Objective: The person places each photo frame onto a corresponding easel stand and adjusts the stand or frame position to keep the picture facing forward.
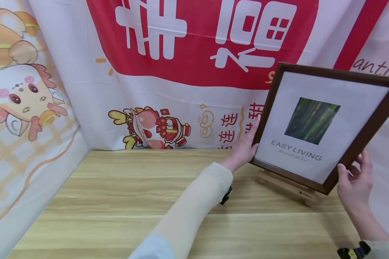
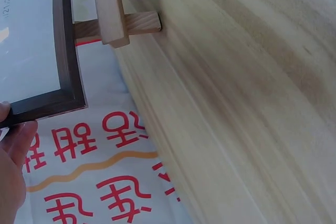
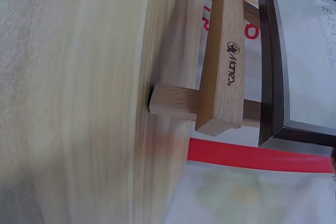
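A dark brown picture frame (image 1: 314, 122) with a white "EASY LIVING" insert and a small green picture is tilted in front of the backdrop. My left hand (image 1: 243, 149) holds its left side near the lower corner, thumb on the front. At the lower right side, my right hand (image 1: 356, 183) grips the border with thumb and curled fingers. Under the frame stands a small wooden easel (image 1: 288, 187). The right wrist view shows a narrow gap between the frame's bottom border (image 3: 270, 61) and the easel's lettered ledge (image 3: 223, 66). The easel's back part is hidden behind the frame.
The wood-grain table (image 1: 133, 194) spreads to the left and front. A white cloth backdrop (image 1: 168, 86) with a red banner print hangs behind it, close to the frame. Another printed cloth (image 1: 22, 118) hangs on the left. A dark watch (image 1: 354, 251) is on the right wrist.
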A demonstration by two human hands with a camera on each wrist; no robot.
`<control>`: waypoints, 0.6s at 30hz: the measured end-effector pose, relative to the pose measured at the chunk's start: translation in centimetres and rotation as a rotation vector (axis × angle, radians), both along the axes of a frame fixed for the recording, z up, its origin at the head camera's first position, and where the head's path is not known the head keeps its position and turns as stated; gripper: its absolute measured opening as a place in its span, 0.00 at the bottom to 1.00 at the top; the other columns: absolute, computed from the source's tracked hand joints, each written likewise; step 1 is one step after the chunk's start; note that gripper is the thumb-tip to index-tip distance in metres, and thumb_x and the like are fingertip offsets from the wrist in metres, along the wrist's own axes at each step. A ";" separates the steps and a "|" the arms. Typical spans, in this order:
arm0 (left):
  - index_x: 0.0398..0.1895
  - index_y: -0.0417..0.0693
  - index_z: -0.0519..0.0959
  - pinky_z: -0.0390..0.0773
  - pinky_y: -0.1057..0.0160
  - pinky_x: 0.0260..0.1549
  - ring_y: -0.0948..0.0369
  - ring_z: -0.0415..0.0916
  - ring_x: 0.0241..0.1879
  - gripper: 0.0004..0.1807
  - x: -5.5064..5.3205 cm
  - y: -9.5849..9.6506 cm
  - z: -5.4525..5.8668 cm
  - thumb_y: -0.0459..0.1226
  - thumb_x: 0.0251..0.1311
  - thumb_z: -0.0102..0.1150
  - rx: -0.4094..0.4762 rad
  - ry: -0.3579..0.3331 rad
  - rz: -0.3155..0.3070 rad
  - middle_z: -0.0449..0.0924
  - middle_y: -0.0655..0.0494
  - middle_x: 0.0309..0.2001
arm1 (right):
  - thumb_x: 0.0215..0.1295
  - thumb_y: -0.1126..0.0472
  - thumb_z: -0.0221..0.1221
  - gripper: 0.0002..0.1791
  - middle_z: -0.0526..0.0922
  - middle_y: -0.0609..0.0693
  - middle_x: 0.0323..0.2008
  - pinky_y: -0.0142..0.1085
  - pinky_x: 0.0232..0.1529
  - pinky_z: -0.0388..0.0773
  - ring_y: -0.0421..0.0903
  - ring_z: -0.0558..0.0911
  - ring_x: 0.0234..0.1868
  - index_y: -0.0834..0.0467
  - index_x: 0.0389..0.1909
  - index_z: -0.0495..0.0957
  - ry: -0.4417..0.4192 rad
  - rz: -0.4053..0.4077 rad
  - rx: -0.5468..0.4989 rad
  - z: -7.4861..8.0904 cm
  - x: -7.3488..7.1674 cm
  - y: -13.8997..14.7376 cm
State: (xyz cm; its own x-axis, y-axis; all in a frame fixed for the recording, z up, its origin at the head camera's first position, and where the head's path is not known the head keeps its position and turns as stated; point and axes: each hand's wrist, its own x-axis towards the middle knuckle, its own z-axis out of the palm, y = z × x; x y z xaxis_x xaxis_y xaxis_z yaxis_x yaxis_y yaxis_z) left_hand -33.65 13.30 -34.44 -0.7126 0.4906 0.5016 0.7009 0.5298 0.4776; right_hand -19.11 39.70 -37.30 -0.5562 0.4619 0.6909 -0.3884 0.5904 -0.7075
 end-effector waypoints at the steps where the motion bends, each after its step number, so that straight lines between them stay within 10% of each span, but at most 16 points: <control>1: 0.76 0.68 0.25 0.70 0.72 0.15 0.64 0.67 0.16 0.56 0.0 0.1 -0.2 0.35 0.65 0.59 0.001 -0.003 0.002 0.76 0.48 0.58 | 0.65 0.77 0.50 0.37 0.69 0.43 0.50 0.16 0.42 0.73 0.33 0.77 0.41 0.51 0.73 0.58 0.003 -0.001 0.002 0.0 0.0 0.1; 18: 0.77 0.62 0.25 0.69 0.73 0.18 0.65 0.67 0.16 0.56 0.0 1.8 -2.1 0.36 0.65 0.60 -0.002 0.043 -0.008 0.71 0.51 0.65 | 0.65 0.77 0.50 0.37 0.67 0.38 0.51 0.15 0.42 0.72 0.30 0.75 0.41 0.51 0.74 0.58 -0.039 -0.035 0.041 -0.8 0.8 1.4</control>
State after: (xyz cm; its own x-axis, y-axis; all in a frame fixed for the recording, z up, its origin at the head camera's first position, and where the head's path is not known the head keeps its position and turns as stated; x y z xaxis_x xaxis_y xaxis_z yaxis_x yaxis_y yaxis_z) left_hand -33.68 15.12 -36.51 -0.6867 0.4971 0.5304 0.7247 0.5255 0.4457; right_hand -18.28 41.13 -38.11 -0.5673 0.4530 0.6877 -0.3396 0.6321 -0.6965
